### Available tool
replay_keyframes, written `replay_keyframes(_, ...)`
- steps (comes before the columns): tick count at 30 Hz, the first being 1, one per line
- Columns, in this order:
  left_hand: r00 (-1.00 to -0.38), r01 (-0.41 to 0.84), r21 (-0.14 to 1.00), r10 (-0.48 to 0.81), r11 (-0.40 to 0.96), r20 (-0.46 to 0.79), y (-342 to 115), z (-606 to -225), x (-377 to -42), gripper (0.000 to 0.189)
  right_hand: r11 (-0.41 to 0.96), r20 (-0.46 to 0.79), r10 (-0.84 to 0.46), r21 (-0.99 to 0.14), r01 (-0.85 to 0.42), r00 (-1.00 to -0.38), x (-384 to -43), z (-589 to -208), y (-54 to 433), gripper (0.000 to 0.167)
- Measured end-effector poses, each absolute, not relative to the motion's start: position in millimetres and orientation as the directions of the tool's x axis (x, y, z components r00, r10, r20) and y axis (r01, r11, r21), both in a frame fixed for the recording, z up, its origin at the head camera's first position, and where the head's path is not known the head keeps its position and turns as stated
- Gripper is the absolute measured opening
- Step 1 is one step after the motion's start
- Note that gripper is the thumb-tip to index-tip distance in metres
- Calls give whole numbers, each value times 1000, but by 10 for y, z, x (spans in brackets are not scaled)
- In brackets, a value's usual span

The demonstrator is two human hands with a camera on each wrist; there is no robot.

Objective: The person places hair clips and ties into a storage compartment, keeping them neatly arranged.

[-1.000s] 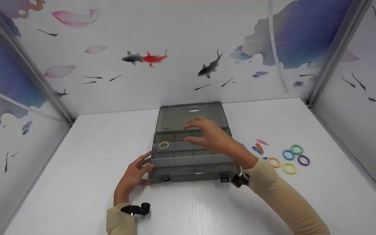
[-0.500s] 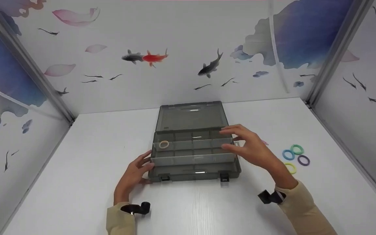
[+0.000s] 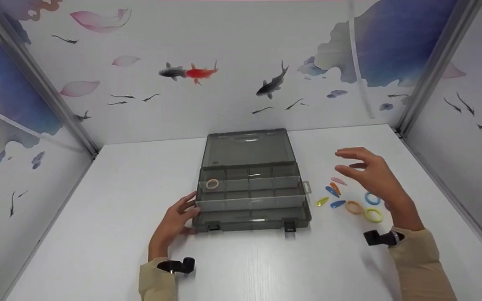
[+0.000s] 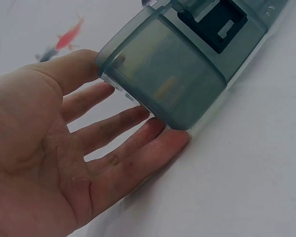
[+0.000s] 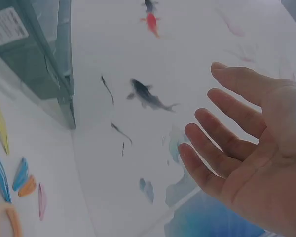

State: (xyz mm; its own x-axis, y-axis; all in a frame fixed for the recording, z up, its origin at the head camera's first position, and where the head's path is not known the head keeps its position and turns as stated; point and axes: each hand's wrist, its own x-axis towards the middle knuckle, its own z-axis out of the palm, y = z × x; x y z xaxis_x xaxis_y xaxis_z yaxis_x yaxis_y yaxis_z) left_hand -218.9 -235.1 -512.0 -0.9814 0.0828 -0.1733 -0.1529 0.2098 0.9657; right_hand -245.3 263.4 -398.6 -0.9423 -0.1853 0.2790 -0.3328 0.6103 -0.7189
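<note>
A grey translucent compartment box (image 3: pixel 249 148) lies with its lid folded back; a beige hair tie (image 3: pixel 207 184) sits in a left compartment. My left hand (image 3: pixel 170 221) touches the box's left side, its fingertips along the wall in the left wrist view. Empty, my right hand (image 3: pixel 377 173) hovers right of the box with fingers spread, over hair ties and snap clips. Beneath and beside it are a peach hair tie (image 3: pixel 347 207), a yellow hair tie (image 3: pixel 375 221) and a blue hair tie (image 3: pixel 371 203). The right hand hides the green tie and most of the purple one.
Left of the hair ties lie a yellow snap clip (image 3: pixel 321 201), blue snap clips (image 3: pixel 337 204), an orange clip (image 3: pixel 335 188) and a pink clip (image 3: pixel 339 181). Patterned panels (image 3: pixel 232 104) enclose the white table (image 3: pixel 140 175) at the back and sides.
My right hand has moved right, from above the box to above the hair ties, uncovering the clips. My left hand stays at the box's left side.
</note>
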Motion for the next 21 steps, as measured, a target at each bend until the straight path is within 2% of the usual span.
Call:
replay_keyframes(10,-981,-159,966,81,203,-179,-2345,-5124,-2205,59,592,266,-7,-776,-218,-964,-2525,-4084,3234,50)
replay_keyframes(21,-982,-159,963,69,219,-178,-2334,-5118,-2199,59,623,45,35,-782,-14,-998,-2660,-4495,3643,72)
